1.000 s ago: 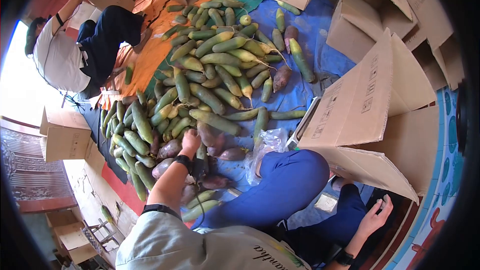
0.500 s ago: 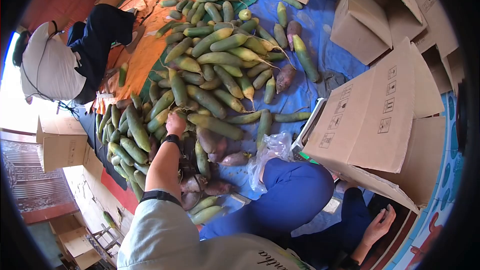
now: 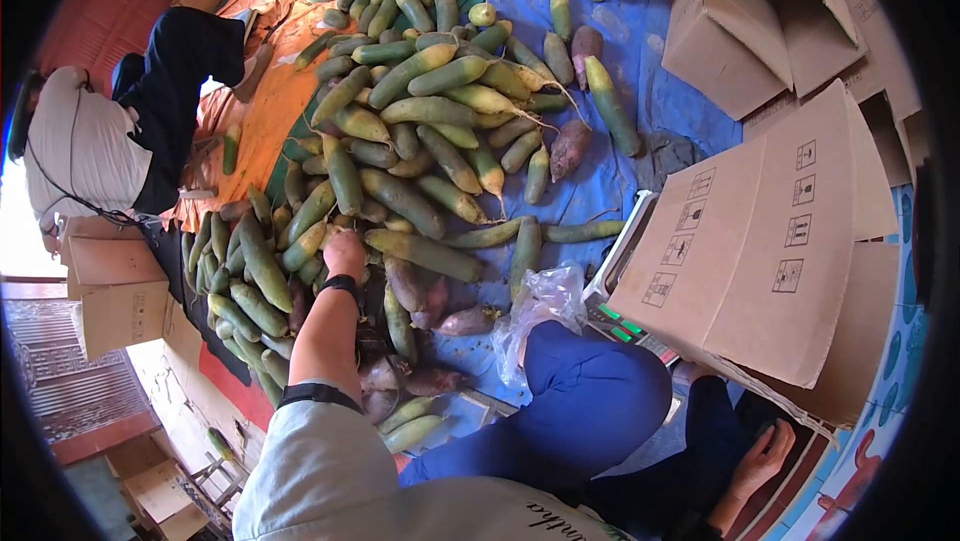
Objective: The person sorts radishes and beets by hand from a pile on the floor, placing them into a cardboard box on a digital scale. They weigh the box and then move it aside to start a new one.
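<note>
Radish pick from the heap: left hand [image 3: 345, 253] is down on the pile [image 3: 400, 141], fingers curled over a green radish [image 3: 305, 243] right under and just left of the palm. Looks like a closing grasp, but the fingertips are hidden behind the knuckles, so I cannot tell whether it is gripped or only touched. A long radish [image 3: 422, 253] lies just right of the hand, crosswise; purple ones [image 3: 405, 283] sit just behind the wrist, toward the person.

To do it well, my take: grab one root around its thick middle, not the tip, and lift it clear before pulling back, since neighbours lean on each other and may roll. Keep the black wristband [image 3: 340, 285] clear of the roots.

Right hand [image 3: 765, 453] is well away, low at the person's right side beside the blue trouser leg [image 3: 590, 391], fingers loosely open, holding nothing. Open box [image 3: 760, 241] stands to the right of the heap, near that hand, with a scale [image 3: 622, 316] at its foot. Plastic bag [image 3: 540, 296] lies between the knee and the heap. Another person [image 3: 100, 141] sits beyond the pile, far left.
</note>
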A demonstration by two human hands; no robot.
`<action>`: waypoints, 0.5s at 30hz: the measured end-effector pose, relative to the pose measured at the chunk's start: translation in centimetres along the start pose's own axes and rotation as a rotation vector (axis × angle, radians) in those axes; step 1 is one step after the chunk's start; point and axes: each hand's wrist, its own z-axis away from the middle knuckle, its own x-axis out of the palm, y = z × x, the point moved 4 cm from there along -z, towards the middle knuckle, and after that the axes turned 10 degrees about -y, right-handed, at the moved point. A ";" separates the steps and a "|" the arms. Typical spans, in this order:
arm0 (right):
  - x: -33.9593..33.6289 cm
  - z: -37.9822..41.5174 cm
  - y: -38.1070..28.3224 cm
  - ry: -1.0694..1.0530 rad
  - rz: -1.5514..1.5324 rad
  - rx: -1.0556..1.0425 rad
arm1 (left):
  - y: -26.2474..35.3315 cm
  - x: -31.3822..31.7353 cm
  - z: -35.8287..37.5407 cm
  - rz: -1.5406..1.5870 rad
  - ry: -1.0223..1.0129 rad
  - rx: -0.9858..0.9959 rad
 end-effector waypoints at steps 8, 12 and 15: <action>0.1 0.1 -0.3 -0.092 -0.137 0.064 | -1.8 -0.4 3.7 -0.064 -0.102 0.010; -0.4 -0.1 -1.2 -0.039 -0.163 0.008 | -2.9 -0.1 6.9 -0.042 -0.070 0.104; -0.3 0.0 -1.3 -0.036 -0.191 0.006 | -3.2 3.3 9.6 -0.369 -0.222 0.392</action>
